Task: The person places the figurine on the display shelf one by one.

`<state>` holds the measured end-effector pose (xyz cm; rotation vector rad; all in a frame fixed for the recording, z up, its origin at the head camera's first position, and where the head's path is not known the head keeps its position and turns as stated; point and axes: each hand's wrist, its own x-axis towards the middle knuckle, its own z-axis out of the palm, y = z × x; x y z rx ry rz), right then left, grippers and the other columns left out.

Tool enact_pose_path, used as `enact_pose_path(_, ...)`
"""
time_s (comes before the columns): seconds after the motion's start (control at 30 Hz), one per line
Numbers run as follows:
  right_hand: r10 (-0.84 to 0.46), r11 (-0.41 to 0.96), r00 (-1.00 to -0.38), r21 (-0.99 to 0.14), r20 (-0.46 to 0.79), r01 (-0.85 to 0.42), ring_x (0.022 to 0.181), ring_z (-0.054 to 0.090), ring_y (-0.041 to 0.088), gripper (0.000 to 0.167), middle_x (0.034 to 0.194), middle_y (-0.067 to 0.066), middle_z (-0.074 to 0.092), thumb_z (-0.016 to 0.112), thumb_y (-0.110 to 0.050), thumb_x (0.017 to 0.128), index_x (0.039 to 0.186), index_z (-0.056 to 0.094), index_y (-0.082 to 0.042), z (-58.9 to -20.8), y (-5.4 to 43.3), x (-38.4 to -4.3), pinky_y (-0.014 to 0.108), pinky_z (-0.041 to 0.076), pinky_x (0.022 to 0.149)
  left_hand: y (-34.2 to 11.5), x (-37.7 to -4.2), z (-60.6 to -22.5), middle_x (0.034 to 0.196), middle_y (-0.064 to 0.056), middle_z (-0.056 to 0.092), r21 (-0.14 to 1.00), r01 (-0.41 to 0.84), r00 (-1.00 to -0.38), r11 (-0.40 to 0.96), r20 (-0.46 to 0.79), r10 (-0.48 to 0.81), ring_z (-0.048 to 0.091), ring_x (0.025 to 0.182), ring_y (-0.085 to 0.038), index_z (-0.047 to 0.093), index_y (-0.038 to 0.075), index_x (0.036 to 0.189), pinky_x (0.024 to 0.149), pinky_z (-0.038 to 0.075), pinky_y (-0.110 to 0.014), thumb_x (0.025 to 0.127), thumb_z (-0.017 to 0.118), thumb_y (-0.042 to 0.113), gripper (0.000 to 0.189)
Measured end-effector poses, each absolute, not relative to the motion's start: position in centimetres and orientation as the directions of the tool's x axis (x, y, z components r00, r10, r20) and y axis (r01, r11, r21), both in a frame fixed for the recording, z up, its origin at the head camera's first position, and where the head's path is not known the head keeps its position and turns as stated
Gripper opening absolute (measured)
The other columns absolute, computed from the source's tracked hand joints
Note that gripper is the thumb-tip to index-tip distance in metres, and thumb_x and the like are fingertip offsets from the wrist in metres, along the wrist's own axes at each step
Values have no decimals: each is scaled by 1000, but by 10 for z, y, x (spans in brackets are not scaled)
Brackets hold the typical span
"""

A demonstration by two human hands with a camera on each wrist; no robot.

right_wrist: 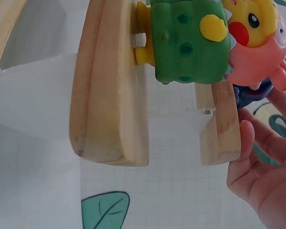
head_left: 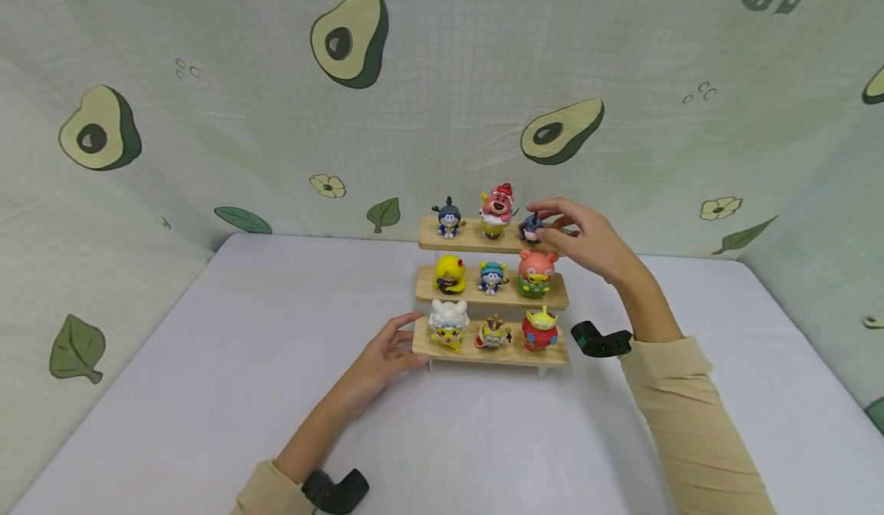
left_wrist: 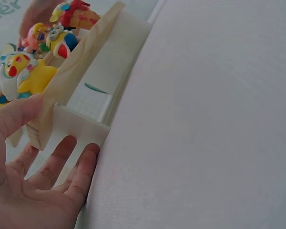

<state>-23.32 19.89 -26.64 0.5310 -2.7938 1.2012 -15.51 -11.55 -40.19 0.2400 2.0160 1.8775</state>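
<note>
A three-tier wooden display stand (head_left: 442, 355) holds small figurines on every step. At the left end of its lowest step, my left hand (head_left: 378, 365) grips the stand, with the thumb (left_wrist: 21, 114) at the board's end and the fingers beside the white support (left_wrist: 78, 121). Up at the top step's right end, my right hand (head_left: 588, 240) pinches a dark blue figurine (head_left: 530, 228) between thumb and fingers. In the right wrist view, a pink figurine in a green outfit (right_wrist: 190, 43) partly hides that blue one.
A pink bear figurine (head_left: 496, 209) and a grey-hatted figurine (head_left: 449, 219) share the top step. The middle step carries a yellow-haired figurine (head_left: 450, 273). Below stand a white-hooded figurine (head_left: 449, 323) and a red one (head_left: 539, 331). Behind hangs an avocado-print cloth (head_left: 442, 116).
</note>
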Motion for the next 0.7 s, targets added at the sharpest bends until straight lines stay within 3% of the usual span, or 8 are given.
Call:
enact_pose_path(0.17,-278,646,-943,-691,180,-323,107,50,27,44,128,11,53,56,-34,92,131,50,-16,-268,197,-234,40,44,79,-116,-155,-402,130,-15,48,987,-123,-914,108,-155,375,58,100,-16,31,21,143,87,46,-29,85,67,20,68)
enact_pose_path(0.43,-263,652,-946,-688,188,-317,105,51,27,43,125,12,54,56,-35,92,130,50,-15,-270,194,-237,37,44,77,-117,-154,-401,130,-16,48,986,-121,-917,116,-156,368,58,100,-16,32,21,143,88,45,-30,85,67,20,68)
enact_pose_path(0.7,-260,610,-946,-727,193,-315,112,50,29,47,130,13,51,54,-36,93,135,46,-16,-272,197,-235,46,44,87,-117,-154,-401,130,-15,49,985,-121,-919,122,-158,360,58,100,-16,31,22,143,87,45,-29,85,67,21,68)
